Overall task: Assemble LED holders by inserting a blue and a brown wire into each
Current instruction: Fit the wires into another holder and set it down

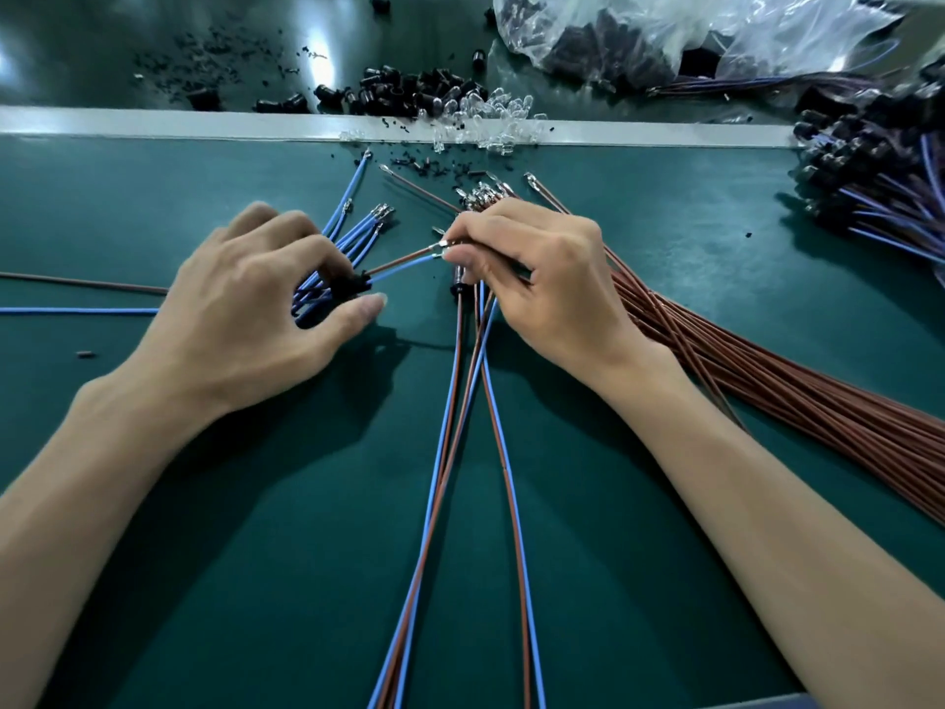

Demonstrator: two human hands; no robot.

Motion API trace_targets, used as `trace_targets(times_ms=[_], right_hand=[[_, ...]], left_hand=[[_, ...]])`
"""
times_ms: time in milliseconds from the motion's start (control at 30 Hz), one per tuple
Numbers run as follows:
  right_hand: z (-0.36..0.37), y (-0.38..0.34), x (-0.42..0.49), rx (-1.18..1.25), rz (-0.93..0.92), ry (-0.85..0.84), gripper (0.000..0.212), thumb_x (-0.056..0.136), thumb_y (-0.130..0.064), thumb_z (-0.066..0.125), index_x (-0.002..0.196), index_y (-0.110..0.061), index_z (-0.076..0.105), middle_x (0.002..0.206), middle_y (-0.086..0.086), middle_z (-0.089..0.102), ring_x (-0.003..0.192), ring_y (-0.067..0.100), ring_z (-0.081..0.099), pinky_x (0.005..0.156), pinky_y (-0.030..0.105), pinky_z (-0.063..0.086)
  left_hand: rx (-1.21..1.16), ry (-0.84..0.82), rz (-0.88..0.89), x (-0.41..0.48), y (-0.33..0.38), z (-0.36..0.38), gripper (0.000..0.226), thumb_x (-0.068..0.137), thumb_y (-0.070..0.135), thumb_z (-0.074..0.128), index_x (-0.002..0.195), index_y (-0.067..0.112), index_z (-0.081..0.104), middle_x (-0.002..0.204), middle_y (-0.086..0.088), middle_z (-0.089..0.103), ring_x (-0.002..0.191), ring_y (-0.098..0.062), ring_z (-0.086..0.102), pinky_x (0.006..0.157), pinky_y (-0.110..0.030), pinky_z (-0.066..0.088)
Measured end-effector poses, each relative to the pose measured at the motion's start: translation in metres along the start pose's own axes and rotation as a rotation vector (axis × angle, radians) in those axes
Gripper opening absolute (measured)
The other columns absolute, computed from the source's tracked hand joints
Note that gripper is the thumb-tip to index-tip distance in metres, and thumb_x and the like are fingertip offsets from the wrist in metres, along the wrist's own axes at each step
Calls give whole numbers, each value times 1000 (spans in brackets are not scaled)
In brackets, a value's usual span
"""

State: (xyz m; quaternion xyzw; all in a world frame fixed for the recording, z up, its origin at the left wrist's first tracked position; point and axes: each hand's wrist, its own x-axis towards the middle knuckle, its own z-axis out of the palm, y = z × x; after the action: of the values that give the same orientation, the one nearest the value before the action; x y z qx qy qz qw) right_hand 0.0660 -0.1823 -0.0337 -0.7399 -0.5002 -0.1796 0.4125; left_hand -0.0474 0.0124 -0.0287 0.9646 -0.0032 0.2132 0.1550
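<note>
My left hand (255, 304) grips a black LED holder (352, 286) on the green mat. A brown wire (396, 260) and a blue wire (399, 269) stick out of the holder toward the right. My right hand (532, 278) pinches the metal terminals of these two wires at their tips (440, 249). Under my right palm a second black holder (460, 281) lies, with blue and brown wires (460, 401) trailing toward me. A fan of loose blue wires (358, 232) lies beneath my left fingers. The big brown wire bundle (767, 381) runs off to the right.
Loose black holders (409, 92) and clear LEDs (491, 115) are piled along the grey strip (153, 122) at the back. A plastic bag of parts (665, 38) lies at the back right, and finished wired holders (869, 176) are heaped at the right edge.
</note>
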Motion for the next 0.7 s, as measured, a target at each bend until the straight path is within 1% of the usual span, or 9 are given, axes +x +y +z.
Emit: trace_targets(times_ms=[133, 200, 300, 333, 433, 567, 633, 700], right_hand=[[-1, 1, 1, -1, 16, 15, 12, 88, -5, 65, 89, 6, 70, 77, 13, 65, 61, 22, 61, 62, 34, 52], [-2, 0, 0, -11, 14, 9, 11, 87, -3, 65, 88, 7, 70, 77, 15, 65, 61, 23, 61, 62, 32, 52], [-2, -1, 1, -27, 2, -9, 8, 84, 1, 67, 87, 8, 70, 76, 16, 66, 62, 24, 61, 62, 25, 50], [-2, -1, 1, -33, -4, -16, 8, 84, 1, 68, 86, 8, 70, 76, 16, 66, 62, 23, 61, 61, 24, 49], [-2, -3, 1, -44, -43, -37, 8, 84, -1, 68, 86, 7, 71, 75, 14, 66, 62, 20, 59, 60, 26, 48], [0, -5, 0, -40, -74, -69, 10, 86, -4, 68, 86, 5, 71, 77, 12, 66, 63, 20, 58, 60, 25, 46], [1, -6, -1, -32, -78, -73, 10, 86, -4, 68, 86, 5, 71, 78, 12, 66, 63, 20, 57, 61, 22, 44], [1, -6, 0, -33, -80, -71, 10, 86, -5, 68, 86, 5, 71, 78, 12, 66, 62, 20, 57, 61, 23, 44]], left_hand=[[60, 22, 32, 1, -7, 5, 43, 84, 51, 52, 85, 12, 68, 83, 0, 62, 88, -26, 51, 75, -39, 45], [54, 29, 50, 1, -7, 7, 39, 84, 48, 54, 83, 10, 66, 80, 0, 62, 85, -26, 51, 72, -39, 44], [-9, 30, 68, 2, -6, 7, 38, 84, 47, 54, 81, 10, 62, 79, 1, 62, 81, -22, 49, 69, -38, 44], [-38, 25, 69, 2, -5, 6, 38, 83, 47, 55, 81, 10, 62, 79, 0, 63, 79, -23, 51, 69, -38, 45], [-98, -3, 59, 1, 0, 7, 35, 81, 44, 59, 85, 10, 64, 76, 0, 62, 70, -25, 53, 65, -37, 45], [-139, 9, 34, -1, 7, 8, 34, 79, 45, 61, 85, 11, 64, 65, 7, 53, 55, -22, 45, 57, -31, 38], [-155, 14, 33, -1, 9, 9, 37, 79, 48, 60, 85, 12, 63, 63, 7, 52, 53, -21, 44, 56, -31, 37], [-182, 19, 36, -1, 11, 10, 38, 81, 49, 59, 86, 11, 63, 65, 6, 53, 54, -21, 44, 56, -31, 38]])
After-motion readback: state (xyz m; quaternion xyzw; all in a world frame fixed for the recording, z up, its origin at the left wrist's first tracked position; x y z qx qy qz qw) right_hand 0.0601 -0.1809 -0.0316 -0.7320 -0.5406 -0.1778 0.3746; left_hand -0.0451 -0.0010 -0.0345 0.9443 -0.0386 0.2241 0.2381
